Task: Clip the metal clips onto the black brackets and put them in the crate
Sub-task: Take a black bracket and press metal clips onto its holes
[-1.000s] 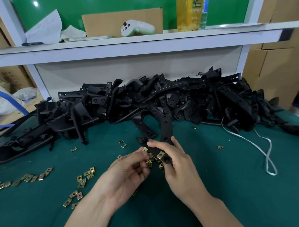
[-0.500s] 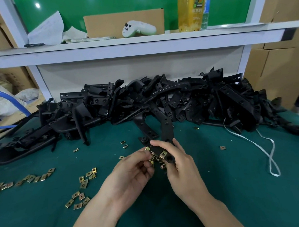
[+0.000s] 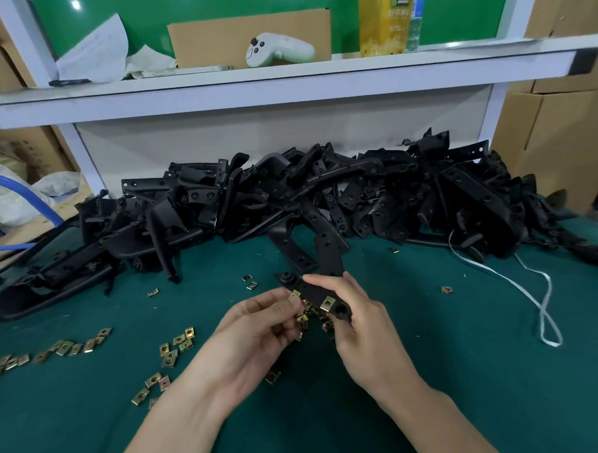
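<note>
Two hands meet low over the middle of the counter [image 3: 468,373], forearms converging from the near edge. The right hand [image 3: 358,321] is curled round the near end of one black bracket [image 3: 329,255], forefinger laid across its top. The left hand [image 3: 261,325], its other fingers loosely bent, pinches a single metal clip [image 3: 294,294] between thumb and forefinger, right at the bracket's left edge. Whether that clip has begun to slide on cannot be told. The bracket's long axis runs away from the person toward the pile of brackets [image 3: 323,198], so the clip lies to its left. The coming push probably goes rightward across the short width, the left hand driving and the right bracing. A fitted clip [image 3: 327,302] already sits on the near right corner, just beside the right hand's fingers. Directly under the hands lies a small heap of clips [image 3: 306,319]. More loose clips [image 3: 172,348] are scattered to the left, and a few lie nearer the pile. A white cord [image 3: 544,304] loops over the cloth to the right. Behind the pile a shelf [image 3: 284,76] carries a white controller [image 3: 278,51] and a yellow bottle [image 3: 386,17]. No crate is in view.
</note>
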Tool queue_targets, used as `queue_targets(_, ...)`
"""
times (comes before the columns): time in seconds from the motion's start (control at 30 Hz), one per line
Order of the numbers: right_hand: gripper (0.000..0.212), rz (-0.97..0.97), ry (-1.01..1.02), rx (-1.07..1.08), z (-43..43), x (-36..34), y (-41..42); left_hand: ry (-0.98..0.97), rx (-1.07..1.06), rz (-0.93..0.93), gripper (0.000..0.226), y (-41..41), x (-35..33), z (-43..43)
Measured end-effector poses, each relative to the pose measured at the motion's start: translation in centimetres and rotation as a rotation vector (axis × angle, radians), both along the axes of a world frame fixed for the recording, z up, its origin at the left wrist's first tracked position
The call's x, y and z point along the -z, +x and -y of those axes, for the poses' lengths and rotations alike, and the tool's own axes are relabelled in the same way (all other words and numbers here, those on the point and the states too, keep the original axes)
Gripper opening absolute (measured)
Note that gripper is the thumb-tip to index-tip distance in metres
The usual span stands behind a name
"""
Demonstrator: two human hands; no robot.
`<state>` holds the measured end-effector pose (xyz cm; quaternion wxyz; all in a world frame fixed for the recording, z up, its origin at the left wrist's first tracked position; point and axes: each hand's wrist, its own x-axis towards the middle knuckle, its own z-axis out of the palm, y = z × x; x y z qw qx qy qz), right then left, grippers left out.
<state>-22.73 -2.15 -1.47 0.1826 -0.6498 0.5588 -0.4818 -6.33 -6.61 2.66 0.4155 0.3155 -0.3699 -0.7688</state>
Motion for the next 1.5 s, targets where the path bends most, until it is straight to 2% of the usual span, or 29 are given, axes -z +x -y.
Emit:
queue_targets(0.27, 0.081, 0.078, 0.017, -0.013, -0.3, -0.6, 0.4, -0.127, 0.065, 0.067, 0.008, 0.7, 0.4, 0.4)
queue_targets(0.37, 0.071, 0.159, 0.038, -0.018, -0.4, -0.7, 0.2, -0.235, 0.004, 0.092, 0.01, 0.2, 0.5, 0.0)
queue_targets(0.43, 0.061, 0.229, 0.049, -0.024, -0.3, -0.7, 0.2, -0.26, -0.066, 0.08, 0.023, -0.4, 0.6, -0.3)
queue_targets(0.5, 0.055, 0.282, 0.057, -0.045, -0.3, -0.7, 0.3, -0.29, -0.089, 0.068, 0.048, -0.7, 0.8, -0.4)
queue_targets(0.57, 0.053, 0.325, 0.045, -0.073, -0.3, -0.9, 0.4, -0.334, -0.085, 0.066, 0.058, -0.7, 1.0, -0.3)
queue_targets(0.9, 0.05, 0.395, 0.035, -0.136, -0.5, -1.6, 0.8, -0.403, -0.078, 0.079, 0.038, -0.3, 1.2, -0.1)
queue_targets(1.27, 0.052, 0.389, 0.04, -0.125, -0.5, -1.4, 0.7, -0.441, -0.095, 0.117, 0.046, -0.5, 1.7, 0.1)
queue_targets(1.5, 0.052, 0.377, 0.058, -0.132, -0.5, -1.4, 0.7, -0.519, -0.122, 0.269, 0.035, -0.3, 2.3, 0.4)
